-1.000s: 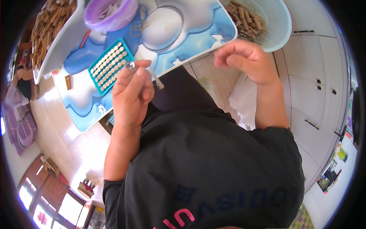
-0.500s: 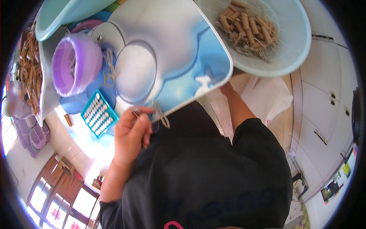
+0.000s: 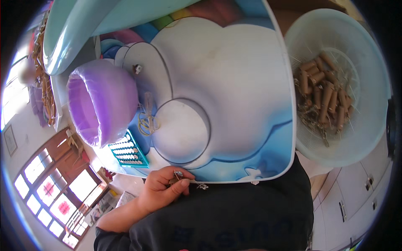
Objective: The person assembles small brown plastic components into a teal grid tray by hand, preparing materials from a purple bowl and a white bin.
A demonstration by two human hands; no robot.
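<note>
My left hand (image 3: 165,190) is closed at the near edge of the cartoon-printed table (image 3: 243,100). Thumb and fingers pinch a small shiny metal piece (image 3: 178,174); its exact kind is too small to make out, and something brownish shows beneath it. Beside the fingertips, just below the table edge, another small silvery piece (image 3: 202,186) lies against the dark clothing. Nearest the hand on the table is a teal tray (image 3: 146,164) with rows of white round pieces. My right hand is out of sight.
A purple tub (image 3: 113,96) lined with clear plastic stands at the left, beside a loop of yellowish cord (image 3: 146,124). A small metallic bit (image 3: 137,69) lies farther back. A pale green basin (image 3: 71,37) overhangs the far left; a translucent basket (image 3: 368,125) holds brown cylinders (image 3: 326,98).
The view has shifted, with the table and basket now lower and farther right. The looped wire piece by my left fingers no longer shows there. My right arm has gone out of view.
</note>
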